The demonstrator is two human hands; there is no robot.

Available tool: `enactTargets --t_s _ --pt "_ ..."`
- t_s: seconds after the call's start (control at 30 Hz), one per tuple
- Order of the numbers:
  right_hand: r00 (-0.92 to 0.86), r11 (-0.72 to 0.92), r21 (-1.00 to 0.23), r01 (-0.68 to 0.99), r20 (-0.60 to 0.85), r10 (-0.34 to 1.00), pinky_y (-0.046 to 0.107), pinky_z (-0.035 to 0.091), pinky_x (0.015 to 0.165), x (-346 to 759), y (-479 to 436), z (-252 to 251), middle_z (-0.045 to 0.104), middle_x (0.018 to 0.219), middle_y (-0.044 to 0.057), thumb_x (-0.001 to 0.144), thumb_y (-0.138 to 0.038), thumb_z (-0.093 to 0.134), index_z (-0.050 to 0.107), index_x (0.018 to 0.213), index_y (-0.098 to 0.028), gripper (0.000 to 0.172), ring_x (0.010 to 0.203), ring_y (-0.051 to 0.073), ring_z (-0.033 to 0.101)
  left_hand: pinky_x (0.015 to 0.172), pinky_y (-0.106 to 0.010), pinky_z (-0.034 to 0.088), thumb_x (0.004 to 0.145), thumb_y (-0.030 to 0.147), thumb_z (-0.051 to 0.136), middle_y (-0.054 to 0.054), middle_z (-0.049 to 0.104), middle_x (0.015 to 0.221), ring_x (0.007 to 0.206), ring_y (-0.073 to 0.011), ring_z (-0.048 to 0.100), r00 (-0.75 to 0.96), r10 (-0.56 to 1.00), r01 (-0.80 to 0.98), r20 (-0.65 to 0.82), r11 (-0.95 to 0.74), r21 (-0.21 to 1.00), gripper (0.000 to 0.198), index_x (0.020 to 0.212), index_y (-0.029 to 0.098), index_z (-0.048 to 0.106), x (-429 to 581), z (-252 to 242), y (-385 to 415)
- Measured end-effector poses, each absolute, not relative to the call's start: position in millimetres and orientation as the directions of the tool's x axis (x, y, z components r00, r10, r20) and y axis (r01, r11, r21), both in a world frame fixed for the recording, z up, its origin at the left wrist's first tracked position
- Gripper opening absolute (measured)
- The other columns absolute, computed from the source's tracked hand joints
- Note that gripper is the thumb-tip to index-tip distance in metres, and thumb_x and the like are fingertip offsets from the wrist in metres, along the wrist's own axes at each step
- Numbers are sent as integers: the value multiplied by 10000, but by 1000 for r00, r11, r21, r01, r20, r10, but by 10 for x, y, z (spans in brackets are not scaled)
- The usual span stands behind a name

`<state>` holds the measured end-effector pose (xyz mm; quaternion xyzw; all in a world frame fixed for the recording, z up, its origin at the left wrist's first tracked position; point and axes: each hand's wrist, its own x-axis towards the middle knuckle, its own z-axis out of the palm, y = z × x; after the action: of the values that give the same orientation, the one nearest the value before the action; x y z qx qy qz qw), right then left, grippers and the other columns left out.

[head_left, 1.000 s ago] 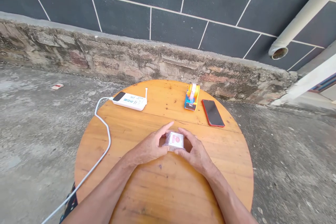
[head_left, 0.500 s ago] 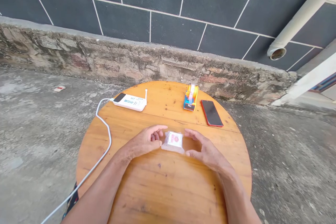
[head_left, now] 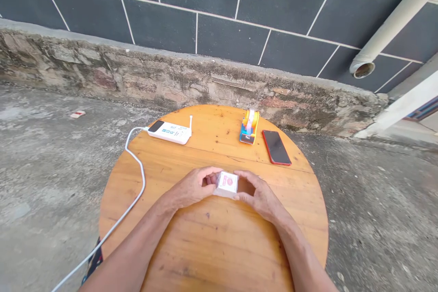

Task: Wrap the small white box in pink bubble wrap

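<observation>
A small white box with a pink-red print on top sits at the middle of the round wooden table, wrapped in clear plastic. My left hand is against its left side, thumb in front and fingers behind, pressing the loose wrapping inward. On the opposite side, my right hand has its thumb at the near right corner and its fingertips at the far right corner. Between them the two hands grip the box.
Toward the table's far edge are a white power-bank-like device with a white cable, a yellow and blue tape dispenser and a red-edged phone. A stone-based wall stands behind.
Both hands have moved inward and closed on the box from its two sides. The plastic that stuck out at the sides is now pushed in against it.
</observation>
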<state>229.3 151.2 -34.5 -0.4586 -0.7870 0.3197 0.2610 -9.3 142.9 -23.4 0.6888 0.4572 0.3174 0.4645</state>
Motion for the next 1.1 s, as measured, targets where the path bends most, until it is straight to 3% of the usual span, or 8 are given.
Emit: enactTargets --t_s 0.13,0.27,0.6,0.77,0.97,1.1 --pt "-455 354 -781 514 102 885 449 350 1048 2334 1498 -344 531 1318 41 732 -359 726 472 1303 -298 628 1225 257 471 739 -259 459 694 122 495 -19 602 919 814 -146 557 455 888 338 -66 -103 936 534 1221 185 555 -177 -155 1418" --pt "-449 345 -792 504 101 888 437 348 1053 2335 1491 -336 528 1324 43 720 -381 738 478 1298 -290 641 1232 253 467 775 -273 458 682 123 521 -16 582 919 825 -145 539 478 877 325 -36 -139 935 572 1251 182 522 -197 -164 1416" --pt "-388 326 -777 539 114 914 490 386 999 2243 1487 -349 588 1254 68 729 -349 721 521 1283 -267 594 1165 283 521 649 -229 429 740 164 499 12 556 788 710 -123 512 400 916 363 23 -181 914 411 1142 185 582 -101 -279 1432" --pt "-432 326 -811 486 102 896 493 357 1044 2283 1441 -216 507 1354 77 747 -379 708 474 1321 -270 630 1252 285 453 639 -225 431 714 133 512 -5 554 908 701 -106 500 398 917 369 13 -173 913 548 1258 205 502 -150 -248 1427" --pt "-323 350 -850 393 228 918 434 387 1027 2245 1437 -143 590 1223 61 805 -362 648 638 1060 -259 276 1189 249 512 660 -256 446 710 155 534 -21 506 998 657 -98 447 307 950 423 62 -194 885 585 1288 226 479 -136 -226 1409" --pt "-276 421 -813 403 331 903 426 390 1019 2192 1443 -226 568 1236 58 821 -304 625 670 948 -260 142 1175 239 518 772 -290 449 708 172 565 -33 546 1078 838 -156 504 345 935 418 80 -229 879 597 1294 239 476 -87 -173 1380"
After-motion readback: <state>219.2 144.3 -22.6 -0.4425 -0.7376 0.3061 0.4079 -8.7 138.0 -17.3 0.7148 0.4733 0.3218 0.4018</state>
